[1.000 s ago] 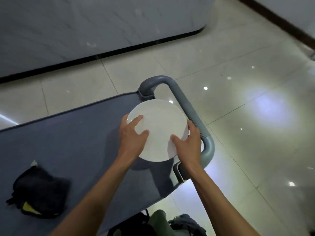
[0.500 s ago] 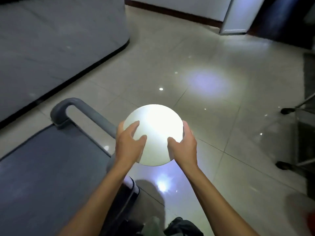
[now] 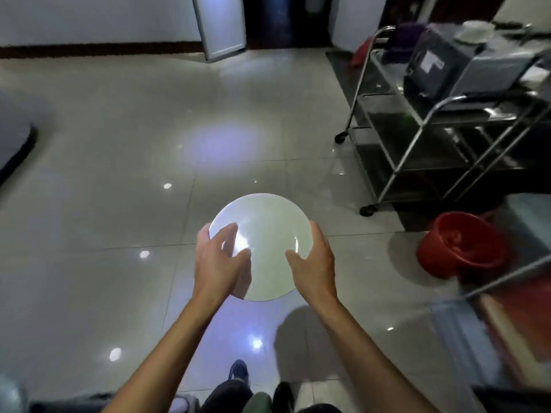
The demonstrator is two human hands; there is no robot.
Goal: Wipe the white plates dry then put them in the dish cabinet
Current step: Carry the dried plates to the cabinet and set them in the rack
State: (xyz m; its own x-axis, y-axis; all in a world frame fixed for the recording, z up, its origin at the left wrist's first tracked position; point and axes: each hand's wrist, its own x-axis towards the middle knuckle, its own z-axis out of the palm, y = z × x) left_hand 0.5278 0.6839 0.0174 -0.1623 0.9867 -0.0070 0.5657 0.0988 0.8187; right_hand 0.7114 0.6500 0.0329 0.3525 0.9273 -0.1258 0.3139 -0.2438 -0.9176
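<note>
— Holding the white plate [image 3: 265, 234] in the air with both hands, you are standing over the tiled floor [image 3: 119, 144]. Your left hand [image 3: 219, 260] grips the left edge, with the thumb lying on the upper face and the fingers under the rim. Your right hand [image 3: 313, 260] grips the right edge in the same way, thumb on top.

— Where is the plate compared to the things around you?

— It is in front of your body, above the floor and touching nothing but your hands. Its face is turned up and a little toward you, and it shines with the reflection of a lamp. At the right stands a metal trolley [image 3: 432, 120] on wheels, well apart from the plate. A grey box [image 3: 447, 64] sits on its top shelf, and some white dishes [image 3: 474, 32] seem to lie behind it, but they are blurred. A red bucket [image 3: 459, 245] stands on the floor near the trolley, to the right of your right hand.

— And below?

— Your shoe [image 3: 238, 371] shows at the bottom edge. In the far wall you have a dark doorway [image 3: 283, 19] with a light door [image 3: 220, 25] beside it.
</note>
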